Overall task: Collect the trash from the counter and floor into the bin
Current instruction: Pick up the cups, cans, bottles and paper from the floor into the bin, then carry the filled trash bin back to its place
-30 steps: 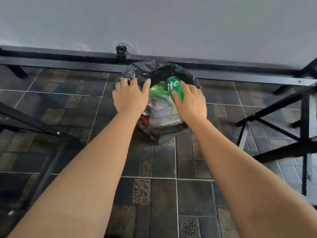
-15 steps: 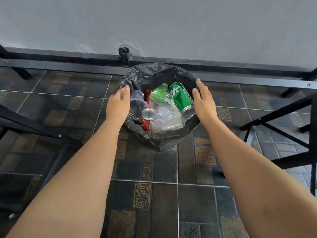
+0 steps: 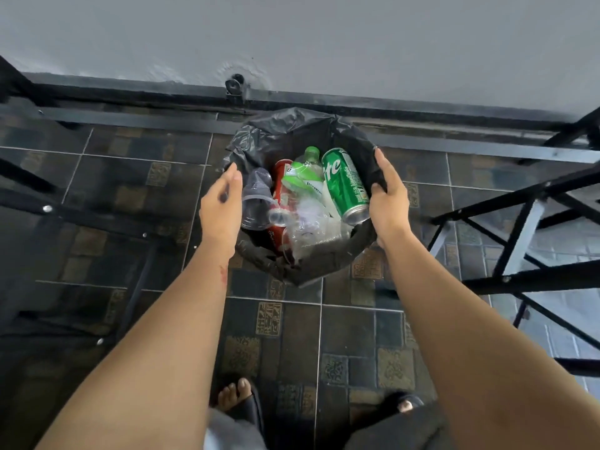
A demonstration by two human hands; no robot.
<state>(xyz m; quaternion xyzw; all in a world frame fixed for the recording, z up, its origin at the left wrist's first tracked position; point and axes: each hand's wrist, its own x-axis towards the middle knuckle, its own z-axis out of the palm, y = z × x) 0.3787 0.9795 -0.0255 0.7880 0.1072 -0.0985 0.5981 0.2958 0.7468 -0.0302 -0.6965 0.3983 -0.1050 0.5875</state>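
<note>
Both hands are now drawn off the trash and out to the sides of the bin [image 3: 305,274]. The right hand [image 3: 388,199] is clamped on the right rim of the black liner [image 3: 285,125]. The left hand [image 3: 220,206] is held loosely apart beside the left rim, blurred, so contact cannot be told. The bin is set on the tiled floor [image 3: 350,336] by the wall and is filled to the top. On a green can [image 3: 345,186], "ite" is read in white; its smaller print is illegible. A red can [image 3: 281,170], a green-capped bottle [image 3: 306,173] and clear cups [image 3: 256,203] are packed beside it.
</note>
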